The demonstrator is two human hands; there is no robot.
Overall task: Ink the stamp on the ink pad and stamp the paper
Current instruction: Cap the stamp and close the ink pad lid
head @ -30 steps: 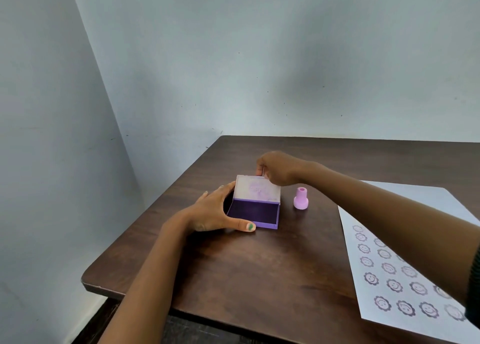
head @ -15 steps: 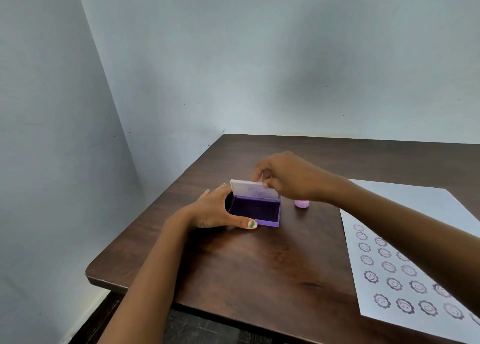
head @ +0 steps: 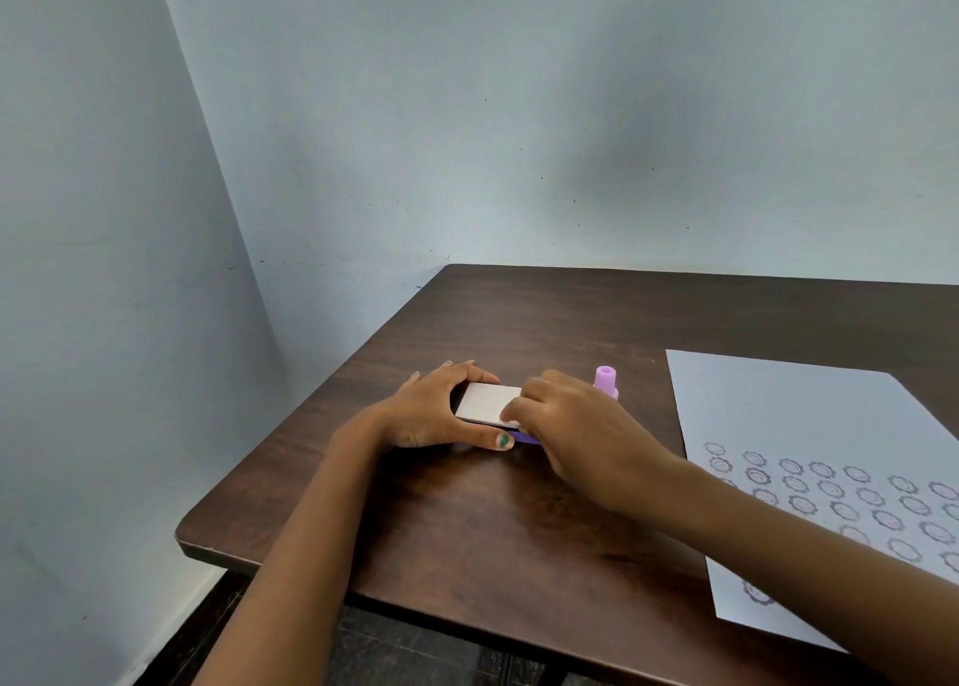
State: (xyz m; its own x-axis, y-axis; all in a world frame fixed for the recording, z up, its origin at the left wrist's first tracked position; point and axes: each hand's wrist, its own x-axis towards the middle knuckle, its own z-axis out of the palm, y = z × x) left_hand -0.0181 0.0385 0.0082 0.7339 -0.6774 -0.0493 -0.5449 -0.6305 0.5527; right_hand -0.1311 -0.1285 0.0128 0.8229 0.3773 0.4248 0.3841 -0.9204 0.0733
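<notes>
My left hand (head: 433,408) grips the ink pad (head: 488,404) on the desk (head: 519,530); my right hand (head: 576,434) presses its lid flat. The pink stamp (head: 606,382) stands at two o'clock, the paper (head: 789,415) at three.

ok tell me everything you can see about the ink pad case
The ink pad case is a small flat rectangular box, plastic by its look, with a whitish lid lying down over a purple base whose corner peeks out. It sits flat on the dark wooden table, near the pink stamp. The left hand cups its left side; the right hand presses on the lid.
</notes>
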